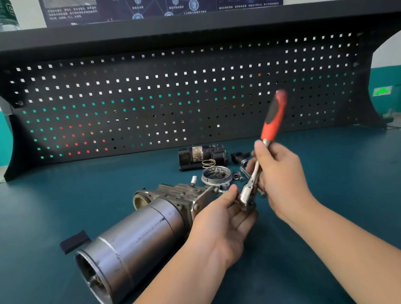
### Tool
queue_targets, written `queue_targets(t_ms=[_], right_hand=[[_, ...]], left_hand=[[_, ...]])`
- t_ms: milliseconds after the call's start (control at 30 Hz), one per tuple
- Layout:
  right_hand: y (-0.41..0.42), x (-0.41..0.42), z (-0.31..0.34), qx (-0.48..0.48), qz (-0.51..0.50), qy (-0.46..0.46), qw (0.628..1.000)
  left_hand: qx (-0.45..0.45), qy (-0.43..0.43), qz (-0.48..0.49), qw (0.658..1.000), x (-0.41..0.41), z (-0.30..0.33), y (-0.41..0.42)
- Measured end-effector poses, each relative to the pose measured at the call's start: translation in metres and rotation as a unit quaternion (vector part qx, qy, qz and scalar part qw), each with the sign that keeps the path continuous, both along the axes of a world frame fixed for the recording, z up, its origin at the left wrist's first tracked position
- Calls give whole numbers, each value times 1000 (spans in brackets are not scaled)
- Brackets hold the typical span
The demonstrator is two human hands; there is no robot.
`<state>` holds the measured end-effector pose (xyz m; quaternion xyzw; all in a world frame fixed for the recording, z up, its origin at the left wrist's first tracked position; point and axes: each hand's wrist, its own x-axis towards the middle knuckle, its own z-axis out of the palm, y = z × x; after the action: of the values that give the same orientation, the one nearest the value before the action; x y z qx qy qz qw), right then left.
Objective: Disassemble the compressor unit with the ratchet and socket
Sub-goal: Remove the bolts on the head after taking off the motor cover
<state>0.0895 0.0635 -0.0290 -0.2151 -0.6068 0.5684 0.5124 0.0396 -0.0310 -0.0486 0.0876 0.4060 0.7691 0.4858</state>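
While the right hand [279,174] grips the ratchet [263,152] by its shank w/ handle tipped up, the left hand [226,217] pinches the head, prob. to fit or swap a socket; socket itself can't be made out. One compressor unit [139,239] lies on its side just left, one round cap [216,175] and one black motor [201,155] behind.

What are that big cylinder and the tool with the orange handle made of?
The cylinder looks like bare metal: dull grey, brushed sheen, scratches. The ratchet has a shiny, probably chromed steel head and shaft; its orange and black grip looks like matte plastic or rubber.
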Motion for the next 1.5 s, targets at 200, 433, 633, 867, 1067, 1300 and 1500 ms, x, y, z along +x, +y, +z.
queue_targets(t_ms=[200, 433, 633, 867, 1067, 1300, 1500], right_hand=[[-27, 9, 0, 509, -4, -72, 858], [-23, 8, -2, 474, -4, -39, 879], [-23, 5, -6, 448, -36, -46, 892], [5, 0, -6, -183, -16, 33, 982], [-7, 1, 2, 52, -29, -2, 998], [-27, 10, 4, 407, 9, -92, 909], [9, 1, -2, -144, -17, -39, 989]], left_hand=[[14, 18, -35, 999, 2, 1, -6], [-4, 13, -25, 1000, 6, 8, -10], [-5, -4, -26, 1000, 5, 7, -8], [-8, -16, -9, 1000, 3, 5, -1], [-3, -18, 0, 1000, 0, 2, -2], [0, 1, -15, 1000, 2, 3, -3], [-23, 5, 2, 1000, 1, 3, 2]])
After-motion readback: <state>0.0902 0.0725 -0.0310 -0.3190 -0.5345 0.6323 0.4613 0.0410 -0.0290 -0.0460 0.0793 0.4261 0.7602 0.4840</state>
